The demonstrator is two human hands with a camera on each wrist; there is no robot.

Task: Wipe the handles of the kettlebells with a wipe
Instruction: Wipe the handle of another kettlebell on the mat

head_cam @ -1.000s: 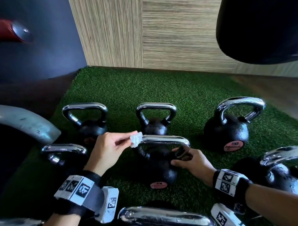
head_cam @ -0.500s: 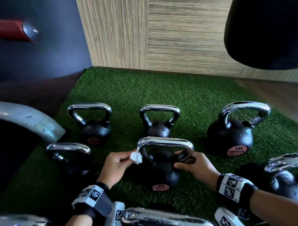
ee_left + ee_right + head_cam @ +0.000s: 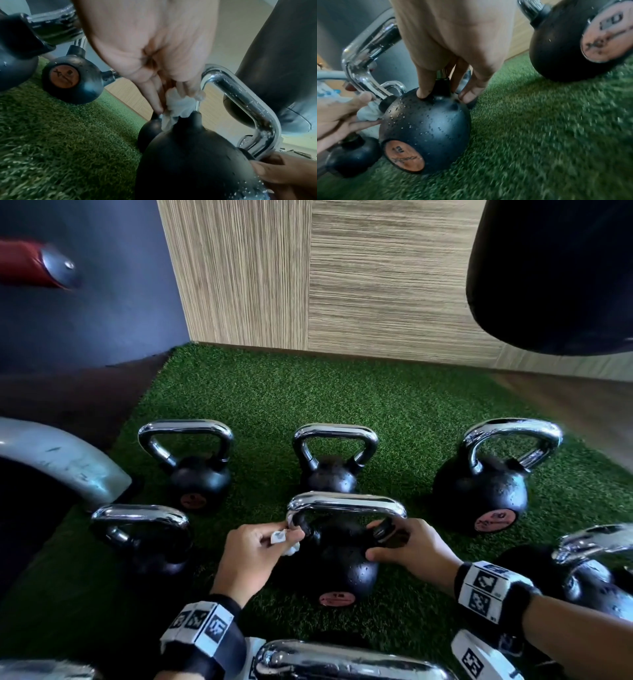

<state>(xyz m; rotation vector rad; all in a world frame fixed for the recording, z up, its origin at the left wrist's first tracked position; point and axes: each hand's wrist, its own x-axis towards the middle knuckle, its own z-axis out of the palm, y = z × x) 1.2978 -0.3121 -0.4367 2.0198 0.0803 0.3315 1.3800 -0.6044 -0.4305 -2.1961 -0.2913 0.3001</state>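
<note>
A black kettlebell (image 3: 337,563) with a chrome handle (image 3: 346,503) stands in the middle of the green turf, wet with droplets. My left hand (image 3: 253,553) pinches a crumpled white wipe (image 3: 282,539) against the lower left leg of that handle, where it meets the ball; the wipe (image 3: 178,106) shows between fingers and thumb in the left wrist view. My right hand (image 3: 407,546) grips the base of the handle's right leg, fingers (image 3: 423,83) and thumb either side of the black stub. The wipe (image 3: 368,112) also shows at the left in the right wrist view.
Several more chrome-handled kettlebells stand around: three in a back row (image 3: 191,460) (image 3: 334,460) (image 3: 493,477), one at left (image 3: 144,539), one at right (image 3: 596,570), a handle (image 3: 346,659) at the near edge. A dark punching bag (image 3: 555,268) hangs top right. Wood-panel wall behind.
My left hand has slid the wipe down from the handle's upper left corner to the base of its left leg. The right hand has kept its grip on the right leg.
</note>
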